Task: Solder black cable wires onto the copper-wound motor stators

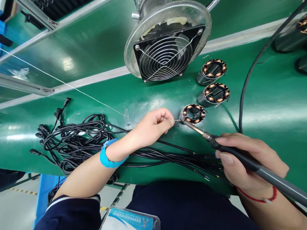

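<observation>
My right hand (248, 163) is closed around the dark handle of a soldering iron (233, 154). The iron's metal tip reaches the left edge of the nearest motor stator (193, 114), a ring of copper windings with black parts inside. My left hand (155, 125) pinches a thin solder wire, whose end pokes out toward the same spot by the tip. A long pale strand of the solder wire (80, 90) runs in from the far left to that hand. Under the left wrist, black cables (151, 155) with stripped coloured ends lie on the green bench.
Two more stators (211, 71) stand behind the first, with others at the far right. A round fume extractor fan (164, 61) hangs above the bench. Coiled cables with plugs (73, 135) are heaped at left. A thick black cord (249, 75) crosses the right side.
</observation>
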`<state>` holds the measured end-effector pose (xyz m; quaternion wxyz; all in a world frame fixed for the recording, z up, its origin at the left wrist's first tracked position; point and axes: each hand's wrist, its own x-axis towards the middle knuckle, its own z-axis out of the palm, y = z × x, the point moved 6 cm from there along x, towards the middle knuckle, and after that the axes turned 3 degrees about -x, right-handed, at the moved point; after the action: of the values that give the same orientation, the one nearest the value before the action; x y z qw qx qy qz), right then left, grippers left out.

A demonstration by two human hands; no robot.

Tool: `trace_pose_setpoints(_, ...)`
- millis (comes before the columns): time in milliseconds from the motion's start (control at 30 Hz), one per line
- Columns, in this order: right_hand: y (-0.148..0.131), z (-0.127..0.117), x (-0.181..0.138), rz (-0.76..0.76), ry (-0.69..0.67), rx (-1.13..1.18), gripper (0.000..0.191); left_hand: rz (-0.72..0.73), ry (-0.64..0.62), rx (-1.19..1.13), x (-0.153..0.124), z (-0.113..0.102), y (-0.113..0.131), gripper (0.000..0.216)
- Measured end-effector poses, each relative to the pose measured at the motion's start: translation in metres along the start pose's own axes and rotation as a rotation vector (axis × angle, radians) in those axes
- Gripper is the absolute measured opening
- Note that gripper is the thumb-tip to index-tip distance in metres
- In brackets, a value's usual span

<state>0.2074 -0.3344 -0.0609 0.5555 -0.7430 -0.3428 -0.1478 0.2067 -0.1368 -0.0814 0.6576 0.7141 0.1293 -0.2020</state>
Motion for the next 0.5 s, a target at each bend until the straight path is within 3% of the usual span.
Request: trace_pose_setpoints(500,-0.0015,-0.0009,-0.0016,0.022,-0.008,-0.009,0.041,0.026,-0.001,-0.016,-0.0006,-0.0007,0.0019,0.014)
